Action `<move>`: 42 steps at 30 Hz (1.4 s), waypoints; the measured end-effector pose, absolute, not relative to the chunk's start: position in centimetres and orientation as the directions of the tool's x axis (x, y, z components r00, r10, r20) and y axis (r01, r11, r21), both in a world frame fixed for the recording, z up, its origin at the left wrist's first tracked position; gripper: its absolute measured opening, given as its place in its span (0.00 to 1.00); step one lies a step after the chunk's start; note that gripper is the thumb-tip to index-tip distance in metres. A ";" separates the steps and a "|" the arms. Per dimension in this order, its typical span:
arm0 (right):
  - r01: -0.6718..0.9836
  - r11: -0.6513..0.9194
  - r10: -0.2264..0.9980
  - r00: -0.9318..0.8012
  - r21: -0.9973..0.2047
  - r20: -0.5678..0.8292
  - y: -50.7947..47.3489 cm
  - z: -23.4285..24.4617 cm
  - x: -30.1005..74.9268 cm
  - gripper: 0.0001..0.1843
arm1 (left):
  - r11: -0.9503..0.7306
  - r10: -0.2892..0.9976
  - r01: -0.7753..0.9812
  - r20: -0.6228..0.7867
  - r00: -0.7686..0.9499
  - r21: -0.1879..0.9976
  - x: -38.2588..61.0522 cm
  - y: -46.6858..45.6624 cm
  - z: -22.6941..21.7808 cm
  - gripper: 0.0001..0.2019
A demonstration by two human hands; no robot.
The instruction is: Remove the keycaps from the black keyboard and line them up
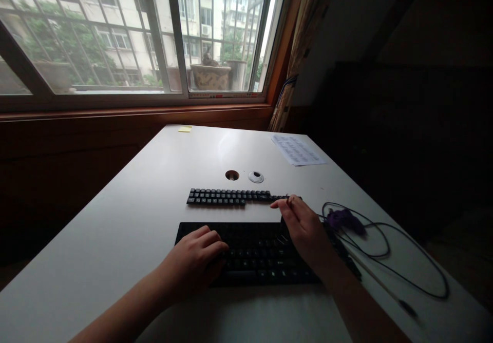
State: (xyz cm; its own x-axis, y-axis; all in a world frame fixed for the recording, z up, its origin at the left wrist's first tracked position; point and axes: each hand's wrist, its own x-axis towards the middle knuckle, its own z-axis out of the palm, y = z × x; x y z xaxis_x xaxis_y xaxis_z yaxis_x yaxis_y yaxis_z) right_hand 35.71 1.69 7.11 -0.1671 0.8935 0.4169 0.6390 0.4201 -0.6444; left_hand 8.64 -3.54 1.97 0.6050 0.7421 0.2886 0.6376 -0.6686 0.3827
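A black keyboard [262, 253] lies on the white desk [127, 220] in front of me. My left hand [194, 263] rests on its left part with the fingers curled down on the keys. My right hand [302, 227] hovers over the keyboard's far right corner, fingers pinched on a thin wire tool that is hard to make out. Just beyond the keyboard, loose black keycaps [231, 196] are laid out in neat rows, and my right fingertips reach the right end of those rows.
A black cable [389, 255] loops on the desk at the right, with a small purple object [344, 220] beside it. Farther back are a round cable hole [231, 175], its white cap [256, 177], a printed sheet [297, 150] and a yellow sticky note [185, 129]. A barred window is behind.
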 end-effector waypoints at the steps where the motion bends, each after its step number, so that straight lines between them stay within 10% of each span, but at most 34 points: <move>1: 0.627 0.413 0.898 -0.160 -0.661 0.409 1.4 6.9 35.7 0.18 | -0.670 0.741 0.638 0.287 0.607 0.380 8.6 -3.5 2.0 0.11; 26: 0.637 0.581 0.813 -0.429 -0.507 0.393 0.8 3.3 34.1 0.17 | -0.638 0.769 0.687 0.239 0.593 0.348 8.5 -3.4 1.7 0.08; 42: 0.517 0.326 0.924 -0.353 -0.792 0.149 2.3 2.8 35.6 0.17 | -0.633 0.773 0.691 0.229 0.592 0.348 8.6 -3.3 1.8 0.08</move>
State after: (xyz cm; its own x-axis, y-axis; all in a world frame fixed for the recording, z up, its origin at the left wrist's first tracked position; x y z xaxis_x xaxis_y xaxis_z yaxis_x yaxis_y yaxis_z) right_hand 35.63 2.26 2.80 -0.3530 0.9236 0.1494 0.5169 0.3256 -0.7917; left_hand 8.61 -3.29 1.85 0.5924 0.7725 0.2285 0.6912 -0.6331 0.3484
